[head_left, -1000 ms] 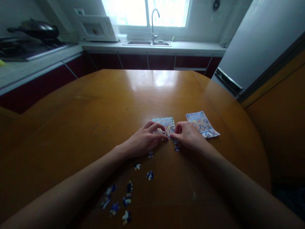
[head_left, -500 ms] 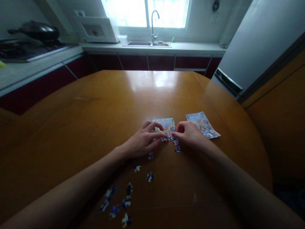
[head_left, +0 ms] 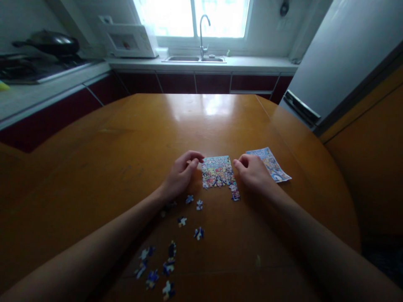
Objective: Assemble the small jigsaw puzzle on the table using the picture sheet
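A partly joined jigsaw puzzle (head_left: pixel 217 170) lies flat on the table, with a short strip of joined pieces (head_left: pixel 234 191) running down from its lower right corner. At its upper left edge is my left hand (head_left: pixel 181 173), fingers curled and closed, the index fingertip touching the corner. My right hand (head_left: pixel 253 172) is closed at the right edge, thumb and finger against the puzzle's side; its other fingers are tucked in. Beside it, partly covered by that hand, lies a printed picture sheet (head_left: pixel 273 167). Loose puzzle pieces (head_left: pixel 199 233) lie nearer to me.
More loose pieces (head_left: pixel 153 277) are scattered at the lower left, some partly hidden by my left forearm. The wooden table (head_left: pixel 126 134) has a rounded edge. Beyond stand a counter with a sink (head_left: pixel 182 59), a microwave (head_left: pixel 129 41), a covered pan (head_left: pixel 55 43) and a fridge (head_left: pixel 340 58).
My left hand has moved off the puzzle's face to its upper left edge, uncovering the picture and a loose piece. My right hand has shifted slightly up along the right side.
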### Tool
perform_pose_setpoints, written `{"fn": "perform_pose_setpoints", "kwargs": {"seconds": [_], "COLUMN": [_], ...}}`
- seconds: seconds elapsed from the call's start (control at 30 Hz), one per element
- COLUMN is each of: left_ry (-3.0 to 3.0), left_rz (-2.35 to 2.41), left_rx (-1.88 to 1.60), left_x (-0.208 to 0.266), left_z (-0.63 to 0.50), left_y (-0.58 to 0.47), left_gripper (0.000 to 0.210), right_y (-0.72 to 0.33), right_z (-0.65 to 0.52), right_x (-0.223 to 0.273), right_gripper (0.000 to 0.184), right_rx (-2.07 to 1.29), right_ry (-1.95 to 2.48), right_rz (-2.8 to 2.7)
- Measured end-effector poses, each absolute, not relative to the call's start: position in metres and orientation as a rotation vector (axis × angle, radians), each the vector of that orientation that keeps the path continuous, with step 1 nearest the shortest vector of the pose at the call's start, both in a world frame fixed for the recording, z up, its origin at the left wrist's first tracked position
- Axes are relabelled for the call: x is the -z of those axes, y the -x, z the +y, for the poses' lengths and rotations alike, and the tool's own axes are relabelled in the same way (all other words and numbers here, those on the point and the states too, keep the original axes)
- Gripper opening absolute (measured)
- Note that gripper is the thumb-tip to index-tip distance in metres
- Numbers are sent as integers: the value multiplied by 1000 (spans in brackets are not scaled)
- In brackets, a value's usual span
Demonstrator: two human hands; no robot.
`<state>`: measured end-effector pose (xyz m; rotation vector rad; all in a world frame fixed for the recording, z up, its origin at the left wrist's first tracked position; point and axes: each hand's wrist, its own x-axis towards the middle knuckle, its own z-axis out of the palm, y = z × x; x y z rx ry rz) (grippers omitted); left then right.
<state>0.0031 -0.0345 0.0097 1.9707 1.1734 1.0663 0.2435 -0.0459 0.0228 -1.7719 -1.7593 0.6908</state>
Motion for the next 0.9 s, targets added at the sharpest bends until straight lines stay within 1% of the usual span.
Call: {"fn": "perform_pose_setpoints", "kwargs": {"seconds": [0.13,0.3,0.53,0.9], "left_ry": [-1791,-1691,-1638,-1670], "left_rz": [1183,1169,1193,1195], "left_rx": [-1168,-1176,-1160,-1148], "left_x": [-4,-4,-8,-11], "left_z": [-28,-30,-33,-33], "left_y": [1,0,-1,0], "left_gripper": [21,17,16,12], "right_y": [-243,-242,-236,-233], "right_z": [-46,-46,-52,-54], "right_x": [-20,-12,-12,-13], "right_gripper": [31,15,19,21], "right_rx": [-633,-661,-584,-572], "right_ry": [1738,1714,1747,1799], "right_rz": [-1729,-1701,-1765,-1814]}}
